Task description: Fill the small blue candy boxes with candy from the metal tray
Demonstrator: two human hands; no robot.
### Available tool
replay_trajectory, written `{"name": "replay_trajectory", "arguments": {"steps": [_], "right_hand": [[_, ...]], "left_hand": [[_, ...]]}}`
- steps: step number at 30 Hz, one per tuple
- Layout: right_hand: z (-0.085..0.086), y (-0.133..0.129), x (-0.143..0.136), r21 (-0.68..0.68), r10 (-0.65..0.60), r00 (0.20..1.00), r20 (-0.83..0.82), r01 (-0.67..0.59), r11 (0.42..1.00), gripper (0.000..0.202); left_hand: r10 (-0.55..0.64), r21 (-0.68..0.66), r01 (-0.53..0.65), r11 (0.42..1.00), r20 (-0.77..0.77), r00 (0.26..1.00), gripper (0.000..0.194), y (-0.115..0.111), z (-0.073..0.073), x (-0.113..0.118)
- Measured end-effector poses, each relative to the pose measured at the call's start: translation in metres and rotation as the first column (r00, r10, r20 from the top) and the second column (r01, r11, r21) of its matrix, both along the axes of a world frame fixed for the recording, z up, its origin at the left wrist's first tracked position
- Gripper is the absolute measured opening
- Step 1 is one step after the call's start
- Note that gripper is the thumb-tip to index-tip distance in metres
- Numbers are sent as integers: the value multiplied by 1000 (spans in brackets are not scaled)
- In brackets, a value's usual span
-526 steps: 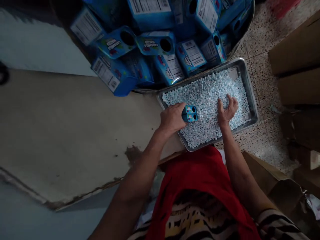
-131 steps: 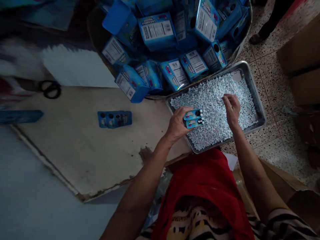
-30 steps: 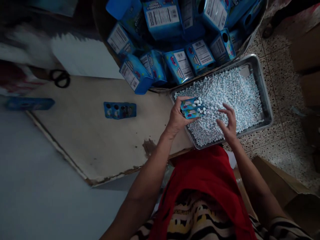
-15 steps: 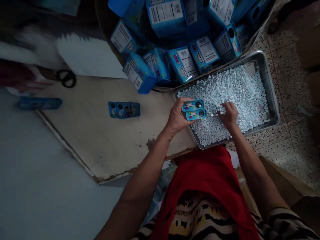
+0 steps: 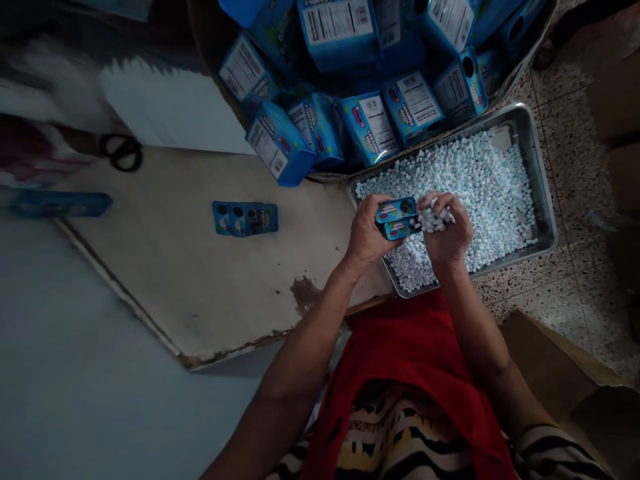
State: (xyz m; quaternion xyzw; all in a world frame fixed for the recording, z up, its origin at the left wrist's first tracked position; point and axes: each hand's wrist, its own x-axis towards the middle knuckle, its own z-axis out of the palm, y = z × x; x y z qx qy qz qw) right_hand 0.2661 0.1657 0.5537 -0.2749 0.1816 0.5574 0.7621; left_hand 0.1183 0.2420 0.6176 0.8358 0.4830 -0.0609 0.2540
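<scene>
Two small blue boxes [image 5: 395, 211] are clasped side by side in the left hand [image 5: 367, 230], openings toward the right hand [image 5: 451, 240], which cups a clump of white pellets [image 5: 434, 220] against them; pairing them likely keeps both openings within one palm's reach. Both hands are over the metal tray [image 5: 544, 187], seemingly so that strays drop back among its loose pellets. More boxes [image 5: 245, 219] stand close together on the table [image 5: 200, 287]. The right fingers partly hide the lower opening; how full either box is can't be made out. The frame cuts off the big container [image 5: 543, 47] of blue packs [image 5: 370, 127].
</scene>
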Motion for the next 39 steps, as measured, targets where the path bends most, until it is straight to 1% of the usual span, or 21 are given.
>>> {"name": "replay_trajectory", "arguments": {"steps": [2,6,8,12,15,17,18,20,22,23,24,25,27,28,30,32,33,35,37,38,39], "right_hand": [[-1,7,-5,-51,-15,1000,27,17,999,47],[-5,15,-9,-128,11,996,83,-1,992,55],[-5,15,-9,-120,-2,991,135,19,993,56],[-2,10,-11,-43,-47,978,202,57,997,48],[3,9,-13,-14,-36,960,278,41,999,43],[5,9,-13,-24,-38,960,278,47,999,43],[5,10,-13,-40,-50,969,241,61,997,45],[-3,9,-11,-92,-78,993,91,87,992,50],[-19,3,-8,-163,-86,992,-97,70,984,52],[-30,-2,-6,-199,-75,983,-168,41,979,51],[-41,-7,-5,-241,-64,977,-204,14,970,50],[-51,-14,-4,-293,-53,978,-200,-9,956,49],[-67,-30,-1,-397,-2,994,-113,-43,917,50],[-72,-38,1,-436,45,998,-51,-62,898,51],[-74,-54,5,-481,187,980,68,-133,867,51],[-72,-67,9,-516,358,922,151,-235,824,48],[-71,-72,10,-537,424,888,177,-274,798,46],[-72,-77,12,-572,512,833,209,-320,755,45],[-77,-78,12,-582,560,777,287,-324,746,44],[-80,-77,11,-581,579,734,353,-313,751,42],[-83,-76,10,-581,599,673,435,-298,757,39]], "left_hand": [[-30,-6,30,1000,-36,999,77,-1,2,5],[-71,-74,63,995,-114,991,75,-4,10,16],[-91,-104,76,992,-149,985,74,-4,14,20],[-141,-163,108,981,-211,967,70,0,18,27],[-231,-211,182,960,-235,944,62,3,20,33],[-276,-227,221,949,-250,928,58,6,21,36],[-278,-223,224,949,-255,926,58,7,23,37],[-249,-195,203,960,-251,936,59,10,26,35],[-193,-162,162,973,-201,960,59,11,26,29],[-151,-158,128,979,-143,978,60,12,25,25],[-97,-171,85,982,-61,993,62,11,21,20],[-39,-206,45,977,34,999,66,9,15,17],[57,-329,13,944,203,978,72,3,0,12],[92,-382,16,924,263,961,73,-1,-9,12],[147,-433,12,901,331,932,76,-9,-25,15],[205,-451,-22,892,359,911,81,-13,-33,19],[224,-461,-36,887,360,906,84,-14,-34,20],[238,-501,-33,865,351,906,85,-10,-30,18],[265,-526,-45,849,351,898,86,-2,-22,11],[288,-534,-58,844,358,888,87,2,-18,7],[313,-544,-69,836,369,875,88,6,-15,3]]}}
